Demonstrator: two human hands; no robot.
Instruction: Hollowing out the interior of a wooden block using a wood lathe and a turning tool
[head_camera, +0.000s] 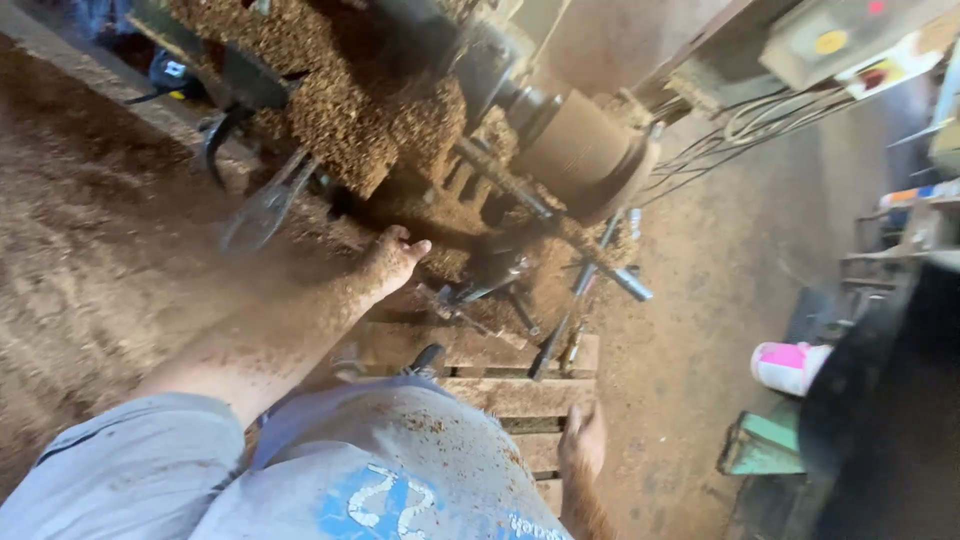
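Observation:
My left hand (395, 258), dusted with sawdust, reaches out to the sawdust-covered bed of a wood lathe (470, 170). Its fingers lie loosely together with the thumb apart, and I see nothing in it. It rests by a heap of wood shavings (350, 110). A round brown wooden workpiece (575, 145) sits on the lathe's spindle, up and to the right of that hand. Several metal turning tools (560, 320) lie across the bed below the workpiece. My right hand (583, 440) hangs low over a wooden pallet (500, 395). It is blurred and holds nothing visible.
Sawdust covers the floor on the left (90, 250). A pair of calipers (262, 208) lies on the shavings. Cables (760, 125) run to a control box (830, 40) at top right. A pink and white container (790, 365) and a green stand (765, 445) are at right.

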